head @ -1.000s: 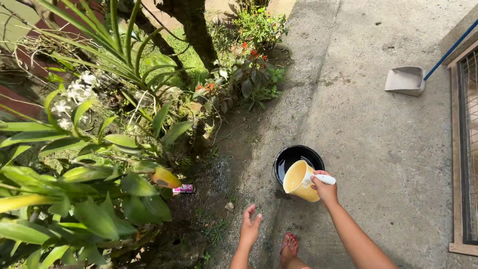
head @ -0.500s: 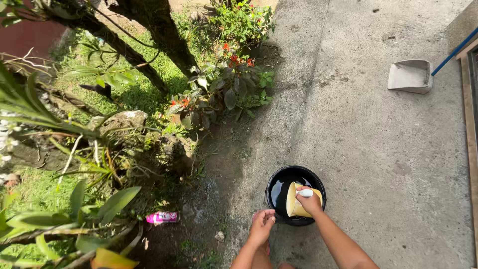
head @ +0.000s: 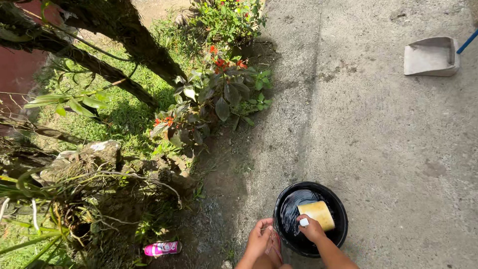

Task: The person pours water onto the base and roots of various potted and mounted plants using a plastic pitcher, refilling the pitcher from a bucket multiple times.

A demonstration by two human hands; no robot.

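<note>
1. Head view, looking straight down: my right hand (head: pixel 312 229) is clenched around the white handle (head: pixel 303 222) of a yellow plastic dipper (head: pixel 317 214), which lies tilted on its side inside a black bucket (head: pixel 340 225) of water.
2. The dipper's body reaches up and to the right of my knuckles, its handle end under my fingers, its lower side in the rippling water.
3. The bucket stands on the concrete path (head: pixel 378 134) near the bottom edge of the frame, just right of the damp, shaded strip where the path meets the soil.
4. My left hand (head: pixel 259 239) rests low just left of the bucket, fingers loosely curled and grasping nothing that I can see; whether it touches the bucket's rim I cannot tell.
5. A pink wrapper (head: pixel 163 247) lies on the dirt well to the left of my hands.
6. A red-flowered plant (head: pixel 219 94) and dark tree trunks (head: pixel 134 35) fill the garden bed along the path's left edge.
7. A grey dustpan (head: pixel 430 56) with a blue handle (head: pixel 468 42) sits on the path near the top right corner, well apart from the bucket.
</note>
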